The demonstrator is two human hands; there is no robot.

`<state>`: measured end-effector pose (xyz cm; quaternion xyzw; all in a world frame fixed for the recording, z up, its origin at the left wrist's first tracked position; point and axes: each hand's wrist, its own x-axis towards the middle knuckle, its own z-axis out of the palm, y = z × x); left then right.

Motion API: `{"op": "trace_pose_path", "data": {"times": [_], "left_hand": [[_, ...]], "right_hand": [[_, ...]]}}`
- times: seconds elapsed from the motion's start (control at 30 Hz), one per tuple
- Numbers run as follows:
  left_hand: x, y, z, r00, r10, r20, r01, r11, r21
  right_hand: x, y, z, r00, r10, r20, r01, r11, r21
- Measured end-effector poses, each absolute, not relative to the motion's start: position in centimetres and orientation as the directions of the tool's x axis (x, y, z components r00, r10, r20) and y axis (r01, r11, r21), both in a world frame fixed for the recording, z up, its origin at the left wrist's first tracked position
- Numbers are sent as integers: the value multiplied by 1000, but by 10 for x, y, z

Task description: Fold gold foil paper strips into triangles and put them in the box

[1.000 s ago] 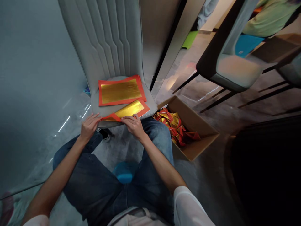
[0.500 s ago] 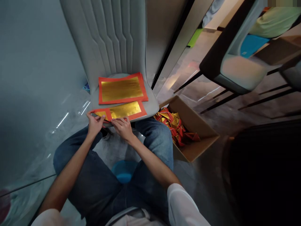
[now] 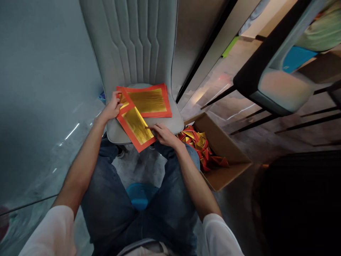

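Note:
A gold sheet with an orange border (image 3: 135,125) lies slanted across the front of a grey chair seat (image 3: 173,122), one end folded over. My left hand (image 3: 113,106) pinches its folded far-left end. My right hand (image 3: 162,133) presses fingertips on the sheet's near right edge. Behind it rests a flat stack of the same gold-and-orange paper (image 3: 150,101), partly overlapped by the slanted sheet.
An open cardboard box (image 3: 226,149) holding several folded gold-and-red pieces (image 3: 198,142) stands on the floor at right of my knee. A blue stool (image 3: 140,195) shows between my legs. Another chair (image 3: 277,81) stands at upper right, a glass wall at left.
The sheet has turned from lying along the seat's front edge to slanting away from me. My left hand moved up and away with the folded end; my right hand shifted right.

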<state>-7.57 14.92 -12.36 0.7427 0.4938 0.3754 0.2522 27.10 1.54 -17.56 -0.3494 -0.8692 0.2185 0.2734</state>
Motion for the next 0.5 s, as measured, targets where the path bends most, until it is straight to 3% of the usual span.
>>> {"op": "trace_pose_path", "data": {"times": [0.2, 0.5], "left_hand": [[-13, 190, -130, 322, 891, 320, 682, -453, 574], [68, 182, -151, 504, 813, 291, 568, -566, 597]], "right_hand": [[263, 2, -171, -660, 671, 337, 427, 704, -568], [250, -15, -182, -665, 648, 372, 505, 757, -415]]}}
